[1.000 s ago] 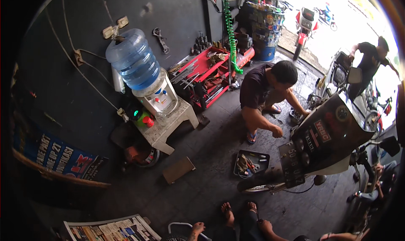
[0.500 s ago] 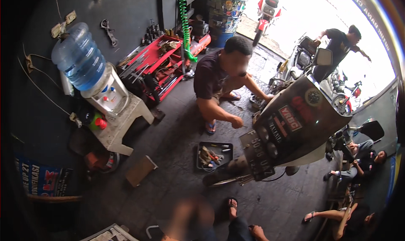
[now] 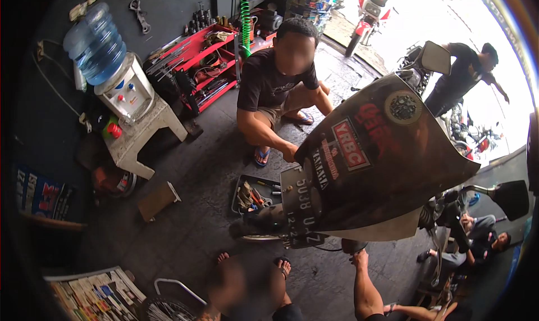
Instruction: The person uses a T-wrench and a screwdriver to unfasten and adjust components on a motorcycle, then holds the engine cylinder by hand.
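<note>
A motorcycle with a dark front fairing [image 3: 359, 175] stands in front of me, nose to the left, its number plate [image 3: 297, 208] over the front wheel [image 3: 258, 225]. From the lower right my right hand [image 3: 359, 257] reaches up, fingers closed on a dark rounded turn signal [image 3: 353, 246] below the fairing. At the lower edge, beside a blurred patch over my lap, skin of my left arm [image 3: 209, 315] seems to show; its fingers cannot be made out. Across the bike a squatting co-worker has one hand [image 3: 290, 152] at the fairing's edge.
A black tray [image 3: 236, 206] of tools lies by the front wheel. Further left are a wooden board [image 3: 157, 202] and a water dispenser [image 3: 126, 90] on a white stool [image 3: 126, 147]. Behind stands a red tool rack [image 3: 216, 90]. Other people sit at the right.
My right hand has gone from the lower edge up to the turn signal. The co-worker's hand has come to the fairing's edge. The fairing looks larger, and the view has shifted.
</note>
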`<state>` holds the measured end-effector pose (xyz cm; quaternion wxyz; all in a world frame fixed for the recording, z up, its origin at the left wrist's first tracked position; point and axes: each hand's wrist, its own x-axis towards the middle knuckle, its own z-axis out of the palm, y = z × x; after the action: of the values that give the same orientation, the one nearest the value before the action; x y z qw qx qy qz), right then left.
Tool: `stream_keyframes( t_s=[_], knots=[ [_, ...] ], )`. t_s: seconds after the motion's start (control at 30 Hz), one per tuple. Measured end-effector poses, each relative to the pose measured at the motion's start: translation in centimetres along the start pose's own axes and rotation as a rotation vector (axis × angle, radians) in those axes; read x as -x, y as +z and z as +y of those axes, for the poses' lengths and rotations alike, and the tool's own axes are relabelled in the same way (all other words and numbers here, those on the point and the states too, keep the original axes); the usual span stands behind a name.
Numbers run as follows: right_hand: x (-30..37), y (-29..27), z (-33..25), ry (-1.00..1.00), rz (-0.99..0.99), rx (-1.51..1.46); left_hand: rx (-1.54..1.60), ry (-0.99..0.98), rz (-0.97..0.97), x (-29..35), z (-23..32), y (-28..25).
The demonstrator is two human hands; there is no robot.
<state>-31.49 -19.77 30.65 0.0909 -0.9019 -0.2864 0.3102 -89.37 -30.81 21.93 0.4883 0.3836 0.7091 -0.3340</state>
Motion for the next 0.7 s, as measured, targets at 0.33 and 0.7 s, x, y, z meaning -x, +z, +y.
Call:
stream_keyframes(
  t_s=[0.33,0.7],
  knots=[
    [10.7,8.5,12.2,-0.417,-0.544,0.630,0.071,-0.297,0.269,4.3,6.8,15.6],
    [18.0,4.3,6.8,-0.434,-0.550,0.464,0.025,-0.359,0.434,3.1,8.7,19.7]
  ],
)
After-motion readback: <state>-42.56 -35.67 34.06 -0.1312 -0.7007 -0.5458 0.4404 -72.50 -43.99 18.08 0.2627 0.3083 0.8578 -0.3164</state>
